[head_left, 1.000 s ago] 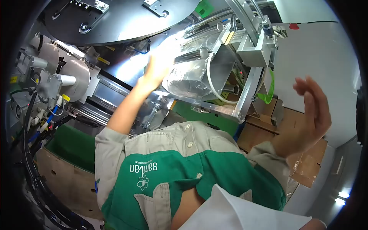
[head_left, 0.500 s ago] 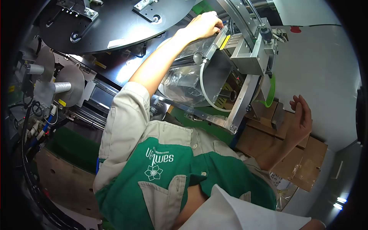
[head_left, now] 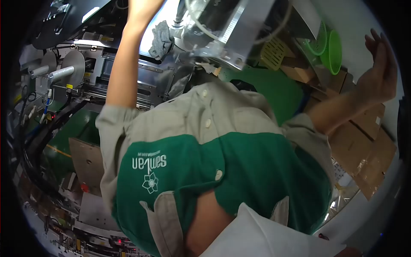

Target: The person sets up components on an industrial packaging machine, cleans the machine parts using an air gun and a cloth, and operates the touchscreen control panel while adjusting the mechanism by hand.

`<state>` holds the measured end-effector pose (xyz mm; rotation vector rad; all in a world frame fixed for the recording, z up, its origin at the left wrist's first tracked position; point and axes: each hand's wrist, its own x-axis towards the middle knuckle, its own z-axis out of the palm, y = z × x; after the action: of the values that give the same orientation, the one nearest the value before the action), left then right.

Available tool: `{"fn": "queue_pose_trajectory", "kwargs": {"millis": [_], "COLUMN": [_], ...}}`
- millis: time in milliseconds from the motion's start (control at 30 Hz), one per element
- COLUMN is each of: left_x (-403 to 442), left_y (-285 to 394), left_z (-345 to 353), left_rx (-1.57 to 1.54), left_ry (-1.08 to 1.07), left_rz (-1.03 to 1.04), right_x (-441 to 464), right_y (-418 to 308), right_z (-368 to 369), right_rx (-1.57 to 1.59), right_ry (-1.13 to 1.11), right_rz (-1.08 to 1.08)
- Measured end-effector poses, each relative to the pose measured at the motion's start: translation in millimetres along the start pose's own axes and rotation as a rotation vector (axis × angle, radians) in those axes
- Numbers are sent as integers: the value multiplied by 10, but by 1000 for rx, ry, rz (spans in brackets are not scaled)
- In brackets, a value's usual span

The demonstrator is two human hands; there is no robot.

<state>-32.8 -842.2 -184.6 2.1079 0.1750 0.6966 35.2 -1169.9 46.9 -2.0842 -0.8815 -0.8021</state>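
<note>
My left hand (head_left: 144,7) is cut off by the top edge; only the wrist and back of the hand show, and the fingers are out of view. Just right of that wrist, a grey cloth (head_left: 162,40) lies crumpled on a bright metal surface. A metal-framed clear panel (head_left: 233,36) is at the top middle, smeared by motion, with a pale hose along it. Out at the far right, my right hand (head_left: 379,70) is raised, fingers stretched and slightly bent, with nothing seen in it. Nearest to it is a green basket (head_left: 332,51).
Cardboard boxes (head_left: 364,150) stand below my right arm. A yellow slotted piece (head_left: 273,53) shows behind the panel. Reels (head_left: 72,68) and black cables (head_left: 30,154) belong to the machine at left. A dark disc (head_left: 51,36) overhangs the upper left.
My left hand, earlier at the panel frame's upper edge, is now farther left and mostly out of view. The camera view has shifted, uncovering the cloth. My right hand appears higher and farther right.
</note>
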Motion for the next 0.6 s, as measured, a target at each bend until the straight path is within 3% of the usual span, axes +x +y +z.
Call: {"fn": "queue_pose_trajectory", "kwargs": {"millis": [33,100,133,233,300,400,500,600], "left_x": [-365,-1028,-1387,-2339,-2740,-3000,-2992,-2923], "left_y": [24,297,454,662,830,974,1152,1357], "left_z": [-129,-232,-291,-139,154,687,1187,1684], "left_rx": [58,-169,-185,-294,-509,-861,-1150,-1256], "left_ry": [4,176,169,144,119,309,438,507], "left_rz": [-24,-350,-570,-932,-1149,-1158,-1004,-948], "right_x": [-24,-80,-143,-314,-498,-716,-456,168], "right_y": [64,234,350,528,952,1193,1528,2011], "right_z": [-13,-41,-59,-265,-294,-481,-437,-130], "right_rx": [72,175,207,273,472,552,619,752], "right_ry": [37,109,129,43,163,15,-57,1], "right_rz": [-8,-25,-22,56,60,223,334,203]}}
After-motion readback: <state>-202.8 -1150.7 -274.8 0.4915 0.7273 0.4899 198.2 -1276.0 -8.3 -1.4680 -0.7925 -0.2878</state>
